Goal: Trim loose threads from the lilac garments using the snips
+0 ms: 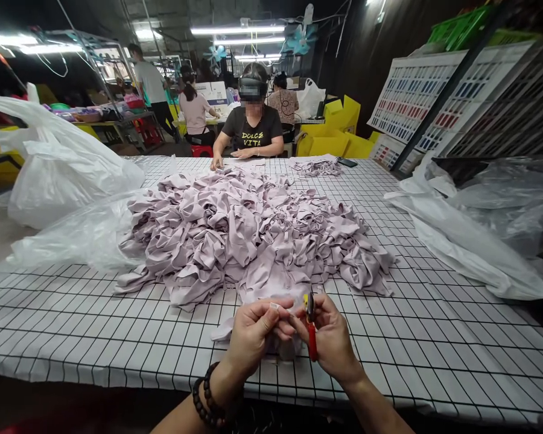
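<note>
My left hand [250,333], with dark beads round its wrist, is closed in a pinch on a pale lilac garment [221,330]. A small white tag [274,306] shows at its thumb tip. Red-handled thread snips [312,342] are in my right hand [335,345], their blades pointing up and away. The fingertips of both hands meet over the cloth, and part of the garment is hidden beneath them. Just beyond lies a large heap of crumpled lilac garments [235,232] on the white table [163,337] with its black grid.
Across the table a co-worker [252,129] handles lilac cloth, near a smaller pile [317,166] and a phone [347,163]. White plastic bags lie left [67,163] and right [475,235]. Stacked crates [420,96] stand at the right. Other people work behind.
</note>
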Available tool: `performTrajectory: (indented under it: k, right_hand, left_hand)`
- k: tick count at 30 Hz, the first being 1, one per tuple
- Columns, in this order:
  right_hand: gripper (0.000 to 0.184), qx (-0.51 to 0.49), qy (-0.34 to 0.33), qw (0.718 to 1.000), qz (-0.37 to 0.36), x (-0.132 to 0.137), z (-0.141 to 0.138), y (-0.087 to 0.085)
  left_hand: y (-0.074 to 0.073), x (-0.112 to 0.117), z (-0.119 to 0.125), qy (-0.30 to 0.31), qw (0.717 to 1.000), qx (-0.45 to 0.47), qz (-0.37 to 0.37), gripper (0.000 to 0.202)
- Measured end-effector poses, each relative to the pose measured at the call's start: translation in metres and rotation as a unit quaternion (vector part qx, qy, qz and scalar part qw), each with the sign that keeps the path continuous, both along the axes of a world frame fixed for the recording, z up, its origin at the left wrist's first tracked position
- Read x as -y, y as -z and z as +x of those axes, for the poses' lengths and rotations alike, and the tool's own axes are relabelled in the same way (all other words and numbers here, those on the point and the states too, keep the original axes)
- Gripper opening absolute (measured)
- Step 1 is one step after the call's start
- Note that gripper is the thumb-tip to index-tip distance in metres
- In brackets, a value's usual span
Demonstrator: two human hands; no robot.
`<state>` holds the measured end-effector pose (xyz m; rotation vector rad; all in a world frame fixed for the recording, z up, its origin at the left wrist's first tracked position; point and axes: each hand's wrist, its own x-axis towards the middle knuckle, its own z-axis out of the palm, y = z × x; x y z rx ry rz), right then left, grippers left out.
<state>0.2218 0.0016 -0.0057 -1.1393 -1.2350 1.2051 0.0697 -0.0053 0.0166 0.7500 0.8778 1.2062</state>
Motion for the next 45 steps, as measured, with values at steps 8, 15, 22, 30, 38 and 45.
performTrajectory:
  k: [8, 15, 22, 30, 38, 45]
  right_hand:
    - [0.036, 0.290, -0.070, 0.954, -0.005, 0.014, 0.047, -0.044]
    - [0.029, 0.487, -0.075, 0.869, 0.048, 0.014, 0.046, -0.068]
    - [0.025, 0.520, -0.084, 0.846, 0.084, 0.012, 0.037, -0.067]
    - [0.023, 0.536, -0.082, 0.835, 0.093, 0.012, 0.034, -0.067]
    - [0.022, 0.536, -0.071, 0.834, 0.114, 0.012, 0.034, -0.065]
    - [0.023, 0.543, -0.065, 0.825, 0.138, 0.012, 0.033, -0.066]
  left_hand:
    - [-0.002, -0.003, -0.003, -0.001, 0.982, -0.155, 0.110, 0.031]
    - [-0.009, -0.001, -0.007, 0.034, 0.932, -0.279, 0.230, 0.028]
    - [-0.004, 0.002, -0.012, 0.076, 0.933, -0.288, 0.205, 0.024]
    - [-0.005, 0.003, -0.012, 0.078, 0.943, -0.259, 0.192, 0.023]
    - [-0.005, 0.003, -0.011, 0.089, 0.956, -0.224, 0.169, 0.021]
    - [0.000, 0.003, -0.011, 0.086, 0.954, -0.207, 0.199, 0.020]
